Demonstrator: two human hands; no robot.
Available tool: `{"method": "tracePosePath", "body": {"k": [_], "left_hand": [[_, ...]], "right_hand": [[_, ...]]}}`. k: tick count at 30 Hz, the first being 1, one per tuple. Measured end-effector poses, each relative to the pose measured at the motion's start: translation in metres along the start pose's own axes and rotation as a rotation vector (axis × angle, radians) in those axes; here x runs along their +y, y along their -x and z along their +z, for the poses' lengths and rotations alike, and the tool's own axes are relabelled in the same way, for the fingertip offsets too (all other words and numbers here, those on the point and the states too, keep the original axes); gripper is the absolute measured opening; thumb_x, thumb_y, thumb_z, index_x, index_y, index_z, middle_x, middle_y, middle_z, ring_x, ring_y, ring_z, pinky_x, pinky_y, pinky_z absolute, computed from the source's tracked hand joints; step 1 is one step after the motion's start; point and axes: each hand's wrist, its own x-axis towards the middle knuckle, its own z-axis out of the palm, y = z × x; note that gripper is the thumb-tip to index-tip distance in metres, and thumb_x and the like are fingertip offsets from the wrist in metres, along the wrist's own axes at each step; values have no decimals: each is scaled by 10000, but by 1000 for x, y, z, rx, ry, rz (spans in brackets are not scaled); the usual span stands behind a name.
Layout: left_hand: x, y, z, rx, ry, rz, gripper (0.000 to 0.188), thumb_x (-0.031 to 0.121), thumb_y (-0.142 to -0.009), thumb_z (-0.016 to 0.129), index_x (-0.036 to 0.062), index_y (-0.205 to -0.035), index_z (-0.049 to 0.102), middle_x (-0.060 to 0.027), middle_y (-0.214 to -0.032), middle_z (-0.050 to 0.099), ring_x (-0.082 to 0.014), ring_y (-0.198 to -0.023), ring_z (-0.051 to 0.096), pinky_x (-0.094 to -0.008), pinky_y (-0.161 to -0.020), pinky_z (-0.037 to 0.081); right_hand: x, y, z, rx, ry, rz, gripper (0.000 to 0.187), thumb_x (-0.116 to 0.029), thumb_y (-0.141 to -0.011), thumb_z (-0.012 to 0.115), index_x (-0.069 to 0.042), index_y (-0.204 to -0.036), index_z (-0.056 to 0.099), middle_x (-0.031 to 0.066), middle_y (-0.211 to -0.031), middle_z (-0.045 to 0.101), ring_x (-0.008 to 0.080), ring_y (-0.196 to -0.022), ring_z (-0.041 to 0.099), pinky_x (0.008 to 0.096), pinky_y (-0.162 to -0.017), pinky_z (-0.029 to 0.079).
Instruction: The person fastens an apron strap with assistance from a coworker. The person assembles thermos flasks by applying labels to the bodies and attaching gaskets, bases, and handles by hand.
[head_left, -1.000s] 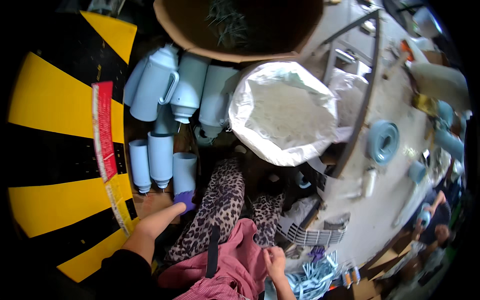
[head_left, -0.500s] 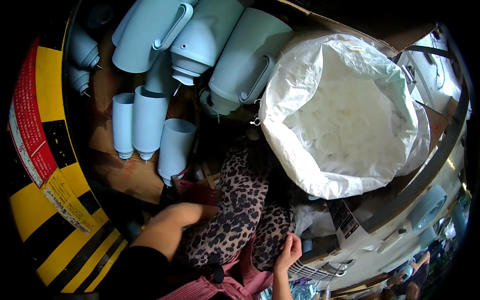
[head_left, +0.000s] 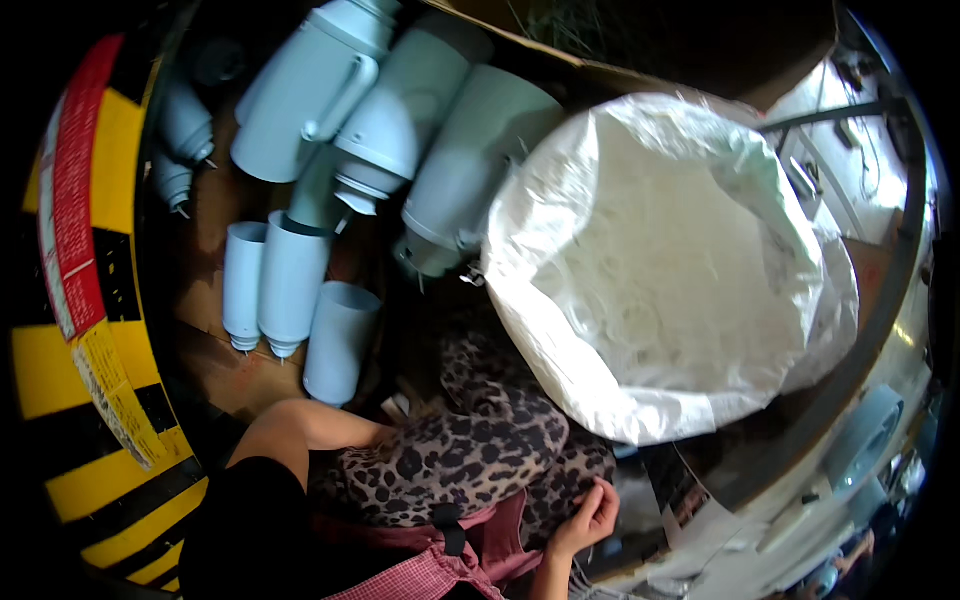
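My left forearm point(head_left: 318, 425) reaches in from the lower left and passes behind my leopard-print trouser leg point(head_left: 460, 450). That leg hides my left hand, so its fingers and anything in them do not show. Beside the other knee is my right hand point(head_left: 590, 520), its fingers curled together next to the patterned cloth. Whatever it may hold is too small or hidden to make out. Closest to my left arm, a pale blue open-topped cylinder point(head_left: 340, 345) stands on cardboard, with two narrower pale blue cylinders point(head_left: 293, 285) to its left.
Large pale blue handled jugs point(head_left: 310, 85) lie at the back left. A white sack point(head_left: 600, 400) with many translucent pieces inside fills the right side. A yellow-and-black striped barrier point(head_left: 120, 390) borders the left. A cardboard box point(head_left: 690, 75) stands behind the sack.
The view has shifted, so jugs and cylinders sit lower in the picture. My legs have swung, the near knee now pointing further right. My right hand stays by the knee.
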Motion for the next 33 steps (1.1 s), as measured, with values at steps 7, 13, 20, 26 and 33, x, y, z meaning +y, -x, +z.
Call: {"method": "tracePosePath", "body": {"k": [7, 13, 20, 26, 33], "left_hand": [[-89, -36, -58, -163, -4, 130, 502, 272, -849, 629, 55, -1302, 598, -214, -1219, 624, -364, -1111, 604, -450, -916, 486], [-72, 87, -195, 1157, 618, 488, 195, 207, -999, 580, 39, -974, 676, -93, -891, 662, -142, -789, 630, -304, -695, 517], [-288, 163, -369, 2373, 529, -760, 352, 379, -966, 586, 32, -1015, 618, -162, -1040, 669, -343, -940, 629, -399, -818, 518], [-424, 207, -348, 2247, 490, -1326, 772, 581, -893, 512, -52, -1334, 549, -315, -1315, 583, -466, -1197, 577, -514, -1019, 460], [-477, 241, -413, 2151, 398, -1266, 544, 460, -973, 459, 3, -1239, 585, -195, -1224, 624, -369, -1113, 599, -435, -944, 472]], "right_hand": [[28, -5, 41, 5, -113, -140, 155, -101, -1009, 586, 13, -1066, 675, 78, -877, 643, 151, -769, 553, 281, -725, 445], [13, 18, 10, 282, -19, -323, 196, -127, -1004, 621, 52, -1038, 692, 120, -936, 694, 179, -767, 571, 313, -718, 499], [-1, 8, -15, 476, 206, -256, 192, -109, -993, 639, 70, -1032, 696, 166, -948, 711, 251, -825, 639, 361, -781, 526], [-19, -34, -27, 405, 634, -428, 133, -85, -947, 691, 32, -996, 733, 171, -936, 717, 295, -819, 648, 378, -774, 522], [-40, -47, 1, 337, 903, -396, 145, -122, -953, 685, -9, -1015, 752, 166, -934, 707, 318, -861, 645, 409, -801, 516]]}}
